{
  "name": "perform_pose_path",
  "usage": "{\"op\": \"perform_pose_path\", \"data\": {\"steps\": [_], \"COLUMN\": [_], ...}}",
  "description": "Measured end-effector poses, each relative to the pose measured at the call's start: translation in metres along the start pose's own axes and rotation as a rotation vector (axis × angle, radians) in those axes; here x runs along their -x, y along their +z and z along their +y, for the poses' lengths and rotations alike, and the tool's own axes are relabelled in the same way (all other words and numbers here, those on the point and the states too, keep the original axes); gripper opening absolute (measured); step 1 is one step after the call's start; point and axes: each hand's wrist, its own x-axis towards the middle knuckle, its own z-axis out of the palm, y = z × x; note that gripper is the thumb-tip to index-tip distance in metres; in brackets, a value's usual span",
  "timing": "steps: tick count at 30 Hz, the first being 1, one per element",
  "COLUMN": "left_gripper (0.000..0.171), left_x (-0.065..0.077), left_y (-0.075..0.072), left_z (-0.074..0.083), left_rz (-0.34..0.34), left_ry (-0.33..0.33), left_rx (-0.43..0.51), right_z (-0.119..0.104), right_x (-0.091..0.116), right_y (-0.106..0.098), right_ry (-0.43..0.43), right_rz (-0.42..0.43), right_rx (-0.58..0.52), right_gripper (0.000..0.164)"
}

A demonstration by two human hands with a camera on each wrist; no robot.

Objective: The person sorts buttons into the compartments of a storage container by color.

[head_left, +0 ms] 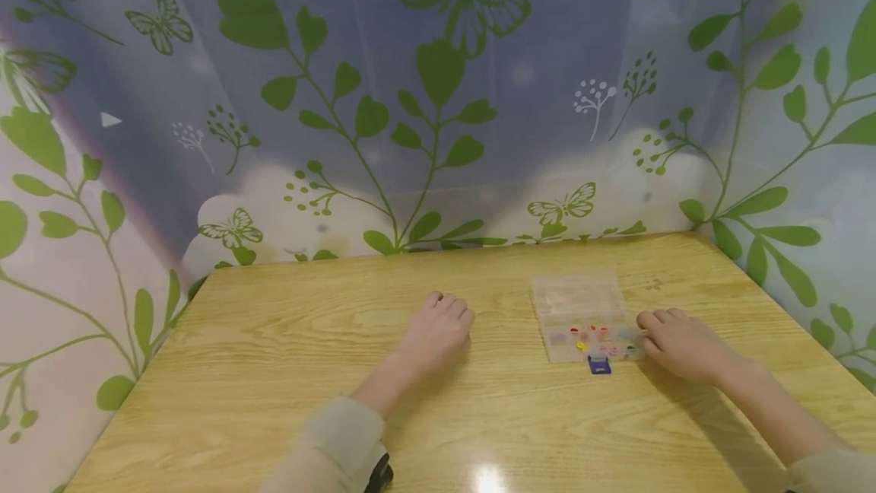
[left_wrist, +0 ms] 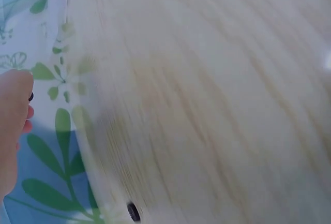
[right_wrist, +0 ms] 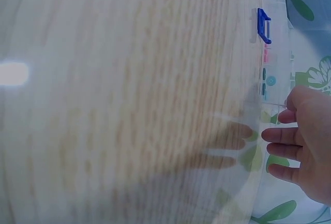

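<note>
A clear plastic compartment box lies on the table with its lid folded back and a blue latch at its front. Small coloured pieces, some looking like buttons, sit in its compartments. My right hand is at the box's right end, fingers loosely extended; whether they touch the box is unclear. Left of the box, my left hand hovers with curled fingers. In the left wrist view, a small black piece shows between its thumb and fingers. Another black disc appears against the tabletop.
The wooden table has a glossy surface that reflects the right hand. Leaf-and-butterfly patterned curtains hang along its back and sides. Faint small clear pieces or marks appear behind the box on the right.
</note>
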Motion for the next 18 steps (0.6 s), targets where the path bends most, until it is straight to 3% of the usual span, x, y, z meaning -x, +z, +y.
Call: {"op": "perform_pose_path", "data": {"steps": [9,18], "left_gripper": [0.007,0.004], "left_x": [-0.016,-0.035], "left_y": [-0.003,-0.005], "left_z": [0.012,0.030], "left_rz": [0.003,-0.058], "left_ry": [0.019,0.026], "left_rx": [0.015,-0.002], "right_z": [-0.001,-0.002], "right_x": [0.001,0.001], "right_y": [-0.001,-0.002], "right_ry": [0.000,0.007], "right_rz": [0.014,-0.007], "right_rx": [0.001,0.001], "right_gripper": [0.017,0.018]}}
